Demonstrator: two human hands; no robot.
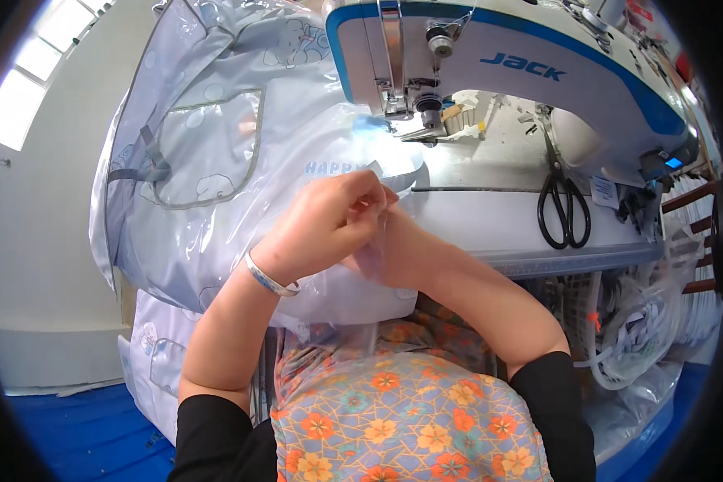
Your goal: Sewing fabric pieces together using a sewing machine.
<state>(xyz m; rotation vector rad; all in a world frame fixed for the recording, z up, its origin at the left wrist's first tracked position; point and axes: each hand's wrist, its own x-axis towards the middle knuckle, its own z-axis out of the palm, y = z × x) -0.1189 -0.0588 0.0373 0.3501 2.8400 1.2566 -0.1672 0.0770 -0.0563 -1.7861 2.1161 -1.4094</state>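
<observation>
My left hand (325, 225), with a pale bracelet (267, 277) at its wrist, is closed in a pinch above my right hand. What its fingertips hold, if anything, is too small to make out. My right hand (390, 253) reaches in from the right and crosses beneath it; its fingers are largely hidden by the left hand and the shiny film. Both are over a pale blue printed fabric piece (209, 72) covered in clear, glossy plastic. A pocket (209, 149) with grey edging and a grey strap (157, 165) show on its left part.
Just beyond my hands stands a white and blue sewing machine (490, 48), its needle area lit. Black-handled scissors (564, 213) lie on the machine table (490, 221) to the right. Below the table's right end is a white plastic basket (631, 337). More printed fabric (157, 353) hangs at lower left.
</observation>
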